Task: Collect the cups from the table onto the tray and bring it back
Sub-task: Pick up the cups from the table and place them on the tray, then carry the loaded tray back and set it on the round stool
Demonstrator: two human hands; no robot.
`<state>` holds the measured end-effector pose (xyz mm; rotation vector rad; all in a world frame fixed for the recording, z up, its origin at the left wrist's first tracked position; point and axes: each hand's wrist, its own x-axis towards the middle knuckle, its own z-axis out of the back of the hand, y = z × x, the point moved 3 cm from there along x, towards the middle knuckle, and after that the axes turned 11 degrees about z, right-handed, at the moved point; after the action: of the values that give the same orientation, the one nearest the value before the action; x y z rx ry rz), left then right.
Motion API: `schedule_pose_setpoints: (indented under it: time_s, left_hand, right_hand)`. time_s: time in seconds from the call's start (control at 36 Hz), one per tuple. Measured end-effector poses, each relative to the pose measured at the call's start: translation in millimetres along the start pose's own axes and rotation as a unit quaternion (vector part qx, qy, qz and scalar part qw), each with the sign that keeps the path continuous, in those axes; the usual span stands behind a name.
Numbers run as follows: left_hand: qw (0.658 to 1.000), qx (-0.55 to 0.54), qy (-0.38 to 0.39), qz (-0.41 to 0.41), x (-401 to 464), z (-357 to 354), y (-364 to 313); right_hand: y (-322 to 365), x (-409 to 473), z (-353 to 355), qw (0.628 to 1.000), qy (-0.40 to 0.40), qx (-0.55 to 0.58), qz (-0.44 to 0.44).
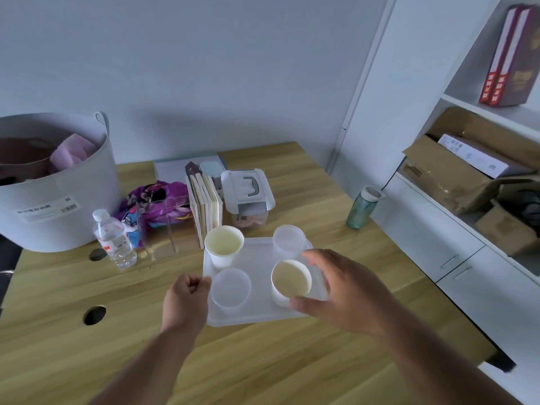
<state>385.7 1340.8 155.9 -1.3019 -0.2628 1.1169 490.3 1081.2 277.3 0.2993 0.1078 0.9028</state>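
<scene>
A translucent white tray (pixel 260 315) lies on the wooden table (pixel 58 346) and carries several cups. A white paper cup (pixel 223 245) stands at its far left and another white paper cup (pixel 290 280) at its near right. A clear plastic cup (pixel 230 287) stands near left, a second clear plastic cup (pixel 288 239) far right. My left hand (pixel 185 299) is closed on the tray's left edge. My right hand (pixel 342 287) is spread around the near right paper cup, fingers apart, thumb under its base; contact is unclear.
Behind the tray stand a row of books (pixel 204 206), a lidded plastic box (pixel 247 197) and a clear acrylic holder (pixel 163 229). A water bottle (pixel 114 238) and a big white tub (pixel 52 182) are at left, a green bottle (pixel 362 207) at right by white shelves (pixel 467 200).
</scene>
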Motion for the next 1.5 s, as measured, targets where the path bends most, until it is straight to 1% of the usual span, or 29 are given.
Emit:
schedule_pose_setpoints:
  time_s: [0.06, 0.11, 0.14, 0.17, 0.19, 0.28, 0.31, 0.36, 0.42, 0.5, 0.69, 0.83, 1.14, 1.31, 1.39, 1.47, 1.5]
  left_hand:
    - [1.000, 0.000, 0.006, -0.001, -3, 2, -2]
    - [1.000, 0.001, 0.010, -0.001, -5, 3, -3]
    - [1.000, 0.003, 0.013, -0.002, -7, 3, -3]
    - [1.000, 0.005, 0.015, -0.002, -9, 3, -4]
    - [1.000, 0.007, 0.019, -0.003, -11, 3, -5]
    - [0.999, 0.013, 0.034, -0.012, -19, 1, -7]
    - [0.999, 0.017, 0.039, -0.013, -22, -1, -8]
    - [0.998, 0.030, 0.052, -0.017, -28, -4, -11]
    - [0.997, 0.039, 0.060, -0.018, -31, -6, -12]
    - [0.996, 0.046, 0.077, -0.019, -39, -13, -14]
    - [0.990, 0.067, 0.121, -0.024, -67, -35, -20]
    - [0.983, 0.083, 0.164, -0.027, -89, -59, -21]
    - [0.960, 0.135, 0.239, -0.062, -175, -116, -5]
    - [0.946, 0.153, 0.271, -0.087, -239, -132, 10]
    - [0.941, 0.159, 0.284, -0.091, -262, -139, 17]
    - [0.932, 0.170, 0.302, -0.106, -308, -148, 29]
    - [0.931, 0.170, 0.305, -0.107, -316, -149, 31]
  right_hand:
    - [-11, -13, 0, 0.995, -0.074, 0.046, -0.038]
    - [-26, -22, -4, 0.974, -0.164, 0.109, -0.109]
    - [-32, -26, -7, 0.960, -0.193, 0.136, -0.152]
    - [-39, -26, -12, 0.948, -0.199, 0.152, -0.196]
    - [-43, -28, -15, 0.938, -0.189, 0.162, -0.242]
    - [-55, -35, -36, 0.902, -0.133, 0.217, -0.350]
    - [-57, -37, -43, 0.887, -0.125, 0.246, -0.370]
    - [-61, -45, -55, 0.856, -0.146, 0.303, -0.392]
    - [-60, -52, -59, 0.838, -0.171, 0.325, -0.404]
    - [-55, -69, -54, 0.822, -0.198, 0.328, -0.420]
    - [-66, -116, -50, 0.815, -0.223, 0.312, -0.435]
    - [-76, -157, -47, 0.800, -0.252, 0.298, -0.456]
    - [-88, -287, -37, 0.750, -0.316, 0.281, -0.509]
    - [-83, -365, -30, 0.729, -0.343, 0.283, -0.520]
    - [-84, -396, -28, 0.715, -0.362, 0.291, -0.523]
    - [-79, -451, -26, 0.696, -0.380, 0.296, -0.533]
    - [-79, -460, -27, 0.695, -0.384, 0.294, -0.531]
